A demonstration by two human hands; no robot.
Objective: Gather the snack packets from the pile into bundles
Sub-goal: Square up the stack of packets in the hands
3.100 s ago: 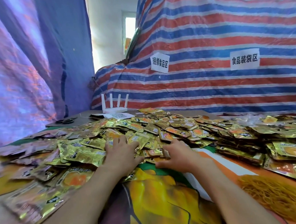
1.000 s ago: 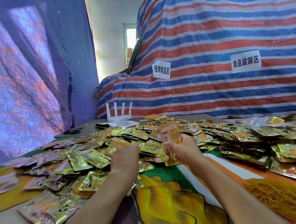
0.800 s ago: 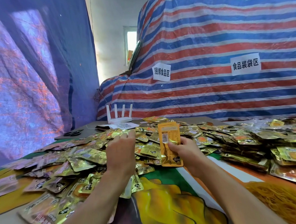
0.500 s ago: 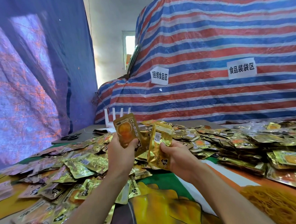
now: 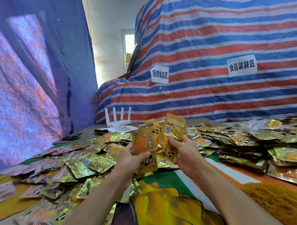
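Left hand (image 5: 129, 156) pinches left packet (image 5: 143, 142) upright, thumb in front; right hand (image 5: 184, 151) clamps right packet (image 5: 174, 126), just beside at 1 o'clock. Pile (image 5: 89, 163) sprawls 9 to 3 o'clock on tabletop (image 5: 91, 130). Foil likely light, floppy, slick: grip mid-body

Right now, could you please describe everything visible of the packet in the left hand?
The left-hand packet is a glossy gold foil pouch, flat, with an orange picture, dark characters down its right side and a black label near the bottom. It stands upright above the pile, front facing the camera. The left hand grips its lower part, thumb across the front. Its right edge overlaps the right hand's packet; contact unclear.
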